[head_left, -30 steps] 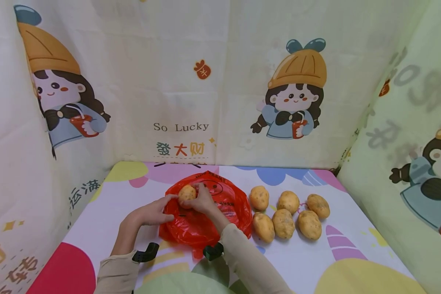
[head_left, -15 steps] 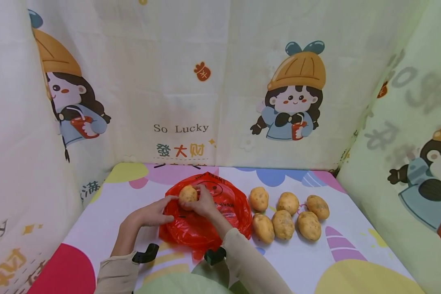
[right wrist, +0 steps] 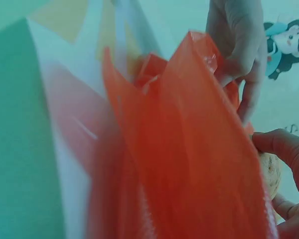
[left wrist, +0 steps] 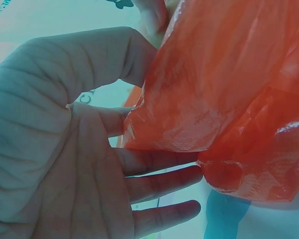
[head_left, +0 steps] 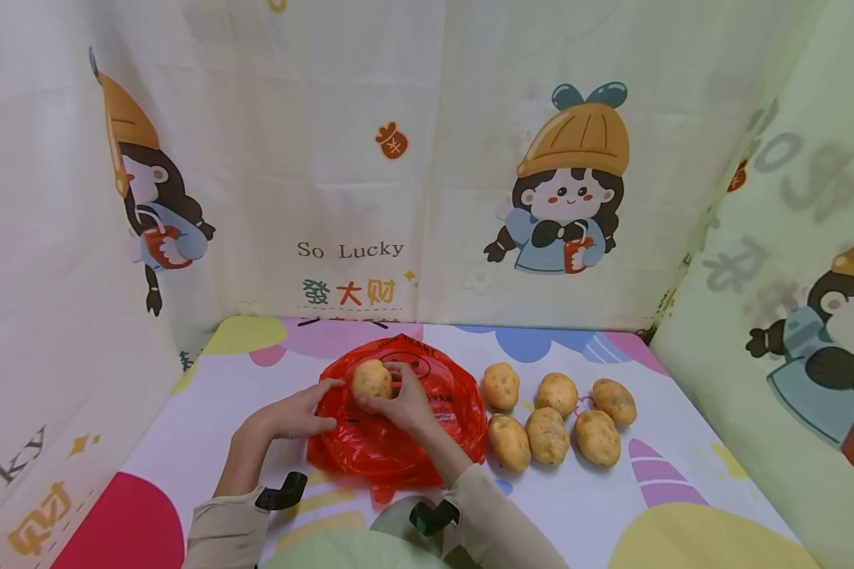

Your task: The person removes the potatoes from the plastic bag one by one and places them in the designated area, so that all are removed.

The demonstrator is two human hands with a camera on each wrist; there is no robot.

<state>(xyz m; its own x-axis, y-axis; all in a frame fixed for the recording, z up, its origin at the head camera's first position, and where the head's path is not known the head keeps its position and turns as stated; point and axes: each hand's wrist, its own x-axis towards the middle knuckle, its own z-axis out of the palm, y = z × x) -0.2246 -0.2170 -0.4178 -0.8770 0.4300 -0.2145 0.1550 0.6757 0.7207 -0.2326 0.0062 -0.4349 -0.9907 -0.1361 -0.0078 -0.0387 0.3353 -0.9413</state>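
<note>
My right hand point(head_left: 401, 399) grips a tan potato point(head_left: 372, 382) between thumb and fingers, close over the red plastic bag point(head_left: 441, 442). In the right wrist view, this potato point(right wrist: 270, 172) shows partly behind the bag's raised edge. My left hand point(head_left: 295, 412) is at the bag's left rim, thumb and fingers spread apart. From the left wrist, its lower fingers point(left wrist: 162, 184) look straight, while the red film point(left wrist: 189, 99) covers the tips of the thumb and forefinger. Black wrist cameras sit on both forearms.
Several more potatoes point(head_left: 549, 436) lie in two loose rows to the right of the bag. A colourful printed cloth point(head_left: 541, 521) covers the table. Printed fabric walls point(head_left: 455, 197) enclose the back and both sides.
My right hand has shifted slightly to the right with the potato in it. The left hand stays at the bag's rim. The head view has tilted a little upward.
</note>
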